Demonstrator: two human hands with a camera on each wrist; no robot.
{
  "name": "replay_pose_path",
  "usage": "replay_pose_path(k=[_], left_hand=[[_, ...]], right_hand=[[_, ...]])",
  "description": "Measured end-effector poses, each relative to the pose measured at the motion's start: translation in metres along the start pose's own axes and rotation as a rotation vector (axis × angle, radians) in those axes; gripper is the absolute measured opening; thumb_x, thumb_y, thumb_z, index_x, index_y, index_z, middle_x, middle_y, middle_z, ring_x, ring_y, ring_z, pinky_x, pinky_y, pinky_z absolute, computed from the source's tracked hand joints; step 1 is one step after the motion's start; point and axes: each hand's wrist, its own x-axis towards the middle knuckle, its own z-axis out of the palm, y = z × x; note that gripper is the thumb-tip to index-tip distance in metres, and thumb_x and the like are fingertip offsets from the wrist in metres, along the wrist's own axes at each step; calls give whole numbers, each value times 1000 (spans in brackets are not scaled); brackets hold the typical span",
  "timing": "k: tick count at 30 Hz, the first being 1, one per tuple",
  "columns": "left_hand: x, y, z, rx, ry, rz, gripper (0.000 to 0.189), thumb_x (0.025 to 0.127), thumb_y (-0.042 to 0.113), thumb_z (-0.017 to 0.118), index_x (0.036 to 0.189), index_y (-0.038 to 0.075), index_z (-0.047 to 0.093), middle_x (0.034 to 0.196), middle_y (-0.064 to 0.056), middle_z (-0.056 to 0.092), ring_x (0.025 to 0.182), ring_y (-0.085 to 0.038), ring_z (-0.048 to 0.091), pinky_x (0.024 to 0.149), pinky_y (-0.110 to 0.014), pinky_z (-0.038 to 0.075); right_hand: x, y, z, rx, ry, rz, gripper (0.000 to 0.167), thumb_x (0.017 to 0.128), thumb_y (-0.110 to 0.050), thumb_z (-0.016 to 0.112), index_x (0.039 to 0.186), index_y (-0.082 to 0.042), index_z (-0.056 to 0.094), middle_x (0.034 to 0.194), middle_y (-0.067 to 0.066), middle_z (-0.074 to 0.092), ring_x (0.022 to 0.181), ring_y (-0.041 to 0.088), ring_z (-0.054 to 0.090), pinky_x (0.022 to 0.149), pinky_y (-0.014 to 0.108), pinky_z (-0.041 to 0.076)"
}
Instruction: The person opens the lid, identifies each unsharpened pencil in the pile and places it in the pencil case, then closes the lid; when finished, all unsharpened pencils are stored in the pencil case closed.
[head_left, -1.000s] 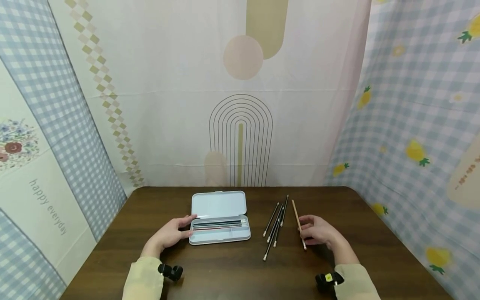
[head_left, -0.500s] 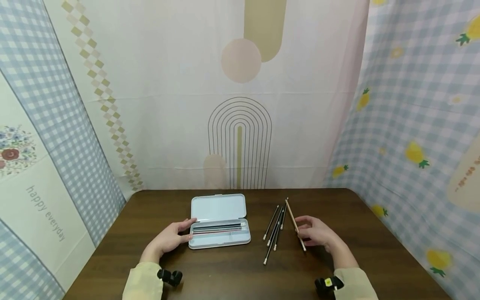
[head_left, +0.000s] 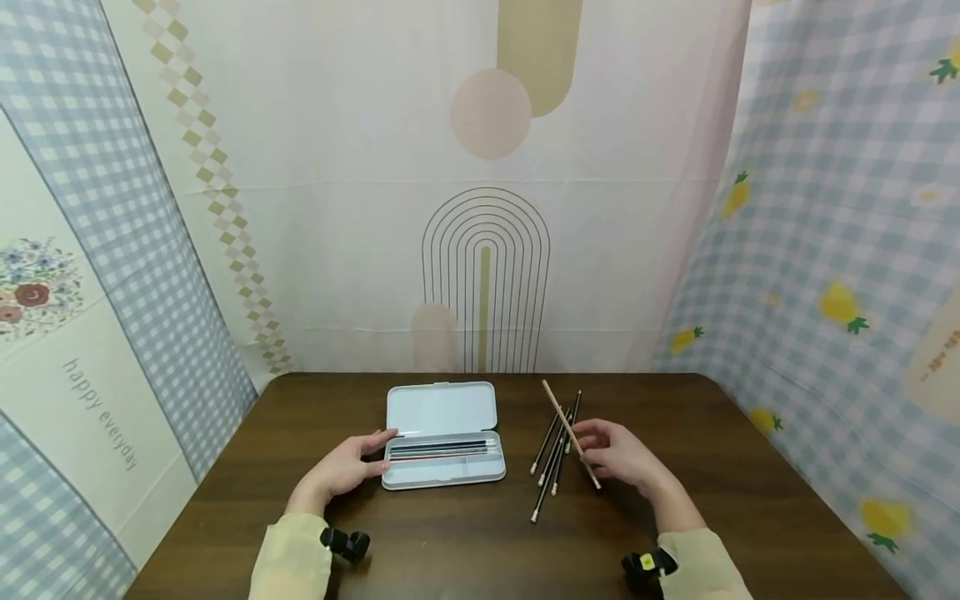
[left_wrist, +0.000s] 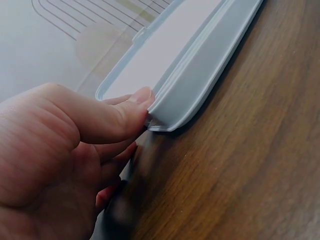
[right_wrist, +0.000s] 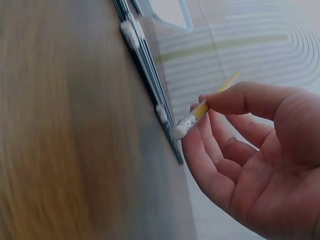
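Observation:
My right hand (head_left: 626,460) pinches a light yellow pencil (head_left: 556,400) between thumb and fingers. The pencil slants over a loose pile of black pencils (head_left: 551,458); its white eraser end (right_wrist: 179,132) points toward the near side. At the left end of a pale blue pencil case (head_left: 442,481), my left hand (head_left: 341,471) grips the wall, thumb (left_wrist: 125,112) on the rim. The case lies with its lid (head_left: 442,408) folded back. Several pencils (head_left: 435,450), mostly dark and one reddish, lie side by side inside it.
A brown wooden table (head_left: 450,550) bears everything. Behind it hangs a pale patterned cloth (head_left: 360,250). Checked cloths close off the left and right sides. Each wrist wears a small black camera (head_left: 345,544).
The right hand has carried the light yellow pencil up and leftward, from right of the black pencils to across them. The left hand keeps its place on the case.

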Motion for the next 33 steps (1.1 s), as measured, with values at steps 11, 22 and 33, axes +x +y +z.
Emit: replay_pose_path(k=[11, 22, 33], left_hand=[[6, 4, 0, 3, 1, 1, 61, 100, 20, 74, 156, 6, 55, 160, -28, 47, 153, -51, 33, 122, -68, 26], [-2, 2, 2, -15, 7, -2, 60, 100, 16, 74, 156, 4, 55, 159, -29, 47, 153, -52, 33, 122, -69, 25], [0, 2, 1, -5, 6, 15, 60, 100, 16, 73, 156, 4, 55, 159, -27, 48, 153, -51, 34, 122, -67, 27]], right_hand=[[19, -26, 29, -165, -60, -224, 34, 97, 3, 68, 130, 5, 67, 111, 23, 72, 87, 20, 65, 70, 33, 55], [47, -47, 80, -473, -94, -399, 22, 95, 8, 69, 113, -4, 75, 102, 7, 75, 92, 14, 68, 84, 37, 58], [63, -70, 114, -699, -110, -499, 33, 95, 15, 62, 110, -9, 79, 102, 2, 77, 97, 18, 71, 87, 39, 60]])
